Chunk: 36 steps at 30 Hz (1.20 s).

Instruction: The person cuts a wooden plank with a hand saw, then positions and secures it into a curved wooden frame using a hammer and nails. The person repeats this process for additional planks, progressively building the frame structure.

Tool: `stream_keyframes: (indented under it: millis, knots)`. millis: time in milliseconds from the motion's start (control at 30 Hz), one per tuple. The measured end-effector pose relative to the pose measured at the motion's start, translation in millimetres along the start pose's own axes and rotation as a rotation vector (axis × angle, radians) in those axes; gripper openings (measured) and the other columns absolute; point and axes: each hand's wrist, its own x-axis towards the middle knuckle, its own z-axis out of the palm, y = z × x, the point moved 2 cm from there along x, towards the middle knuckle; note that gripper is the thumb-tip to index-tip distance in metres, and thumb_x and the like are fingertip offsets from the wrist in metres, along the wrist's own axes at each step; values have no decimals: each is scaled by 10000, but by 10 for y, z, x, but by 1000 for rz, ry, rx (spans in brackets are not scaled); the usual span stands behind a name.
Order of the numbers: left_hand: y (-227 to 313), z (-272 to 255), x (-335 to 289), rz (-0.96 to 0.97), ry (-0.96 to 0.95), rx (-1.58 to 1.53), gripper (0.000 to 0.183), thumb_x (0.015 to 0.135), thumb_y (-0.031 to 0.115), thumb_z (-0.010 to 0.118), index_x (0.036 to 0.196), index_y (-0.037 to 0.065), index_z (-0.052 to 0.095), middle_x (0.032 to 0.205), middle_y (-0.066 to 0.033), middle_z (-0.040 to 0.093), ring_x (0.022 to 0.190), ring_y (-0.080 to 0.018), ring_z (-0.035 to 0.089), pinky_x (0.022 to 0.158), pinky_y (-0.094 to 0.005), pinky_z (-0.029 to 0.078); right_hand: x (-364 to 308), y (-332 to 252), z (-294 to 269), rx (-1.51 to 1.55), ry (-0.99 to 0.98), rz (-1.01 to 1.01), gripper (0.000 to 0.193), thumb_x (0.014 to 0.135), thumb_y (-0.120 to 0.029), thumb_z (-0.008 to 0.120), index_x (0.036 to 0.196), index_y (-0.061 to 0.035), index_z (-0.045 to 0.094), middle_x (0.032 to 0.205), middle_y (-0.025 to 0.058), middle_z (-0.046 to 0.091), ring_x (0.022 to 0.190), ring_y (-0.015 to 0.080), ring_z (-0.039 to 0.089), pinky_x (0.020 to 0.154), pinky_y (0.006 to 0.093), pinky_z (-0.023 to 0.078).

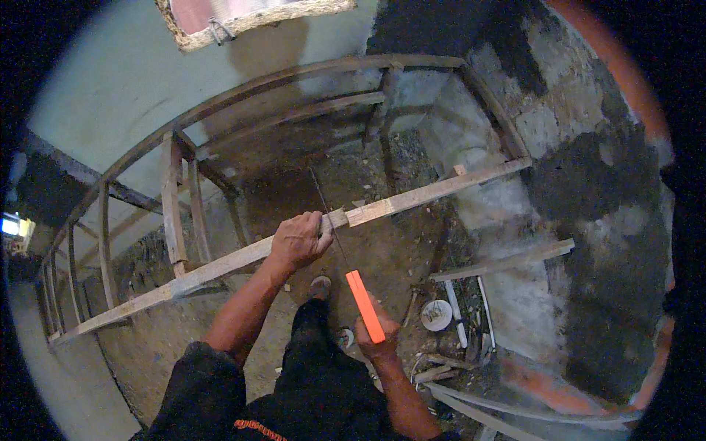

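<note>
Before the person's dark-trousered legs (323,360), the right hand (384,339) is wrapped around the bright orange handle (365,305) of a thin-bladed handsaw (354,275). Farther out, the left hand (296,239) clasps a long, pale wooden beam (228,261); the saw's blade crosses it just beside that hand. Beyond stand weathered wooden posts (171,198) and a pale green wall (95,110).

Left grip (298,241) clasps a wooden beam (229,261); right grip (387,338) holds an orange-handled saw (365,305).

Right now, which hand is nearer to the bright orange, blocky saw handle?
Right. The right hand grips the orange handle; the left hand is farther forward, on the long pale wooden beam beside the thin dark blade.
</note>
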Motion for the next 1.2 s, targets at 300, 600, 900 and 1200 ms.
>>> stream_keyframes:
  millis: [300, 600, 900, 1200]
  knots:
    - [-61, -49, 8, -66, -100, 24, 391, 929, 447, 559, 928, 59, 605, 843, -193, 665, 792, -382, 670, 722, -492, 529, -27, 33, 29, 36, 10, 33, 487, 792, -40, 608, 1275, 17, 628, 957, 164, 707, 771, 264, 699, 718, 362, 560]
    - [-45, 10, 60, -262, -72, 182, 540, 989, 499, 463, 755, 52, 657, 734, -234, 685, 702, -410, 688, 682, -520, 538, 73, -80, -125, 77, -51, 22, 510, 783, -44, 626, 1289, 22, 614, 966, 161, 709, 834, 243, 706, 772, 345, 555]
    - [-37, -33, 103, -302, -90, 131, 554, 980, 495, 477, 740, 45, 695, 719, -218, 690, 682, -404, 690, 666, -504, 549, -281, -719, -852, 144, -121, 231, 522, 792, -74, 668, 1308, -12, 609, 872, 121, 698, 700, 238, 673, 655, 347, 543]
    - [-15, -70, 114, -319, -131, 140, 547, 973, 494, 487, 733, 47, 690, 725, -220, 693, 693, -402, 694, 684, -506, 552, 290, -431, -351, 136, -146, 181, 479, 778, -74, 670, 1244, 25, 631, 806, 90, 632, 674, 190, 601, 655, 328, 516]
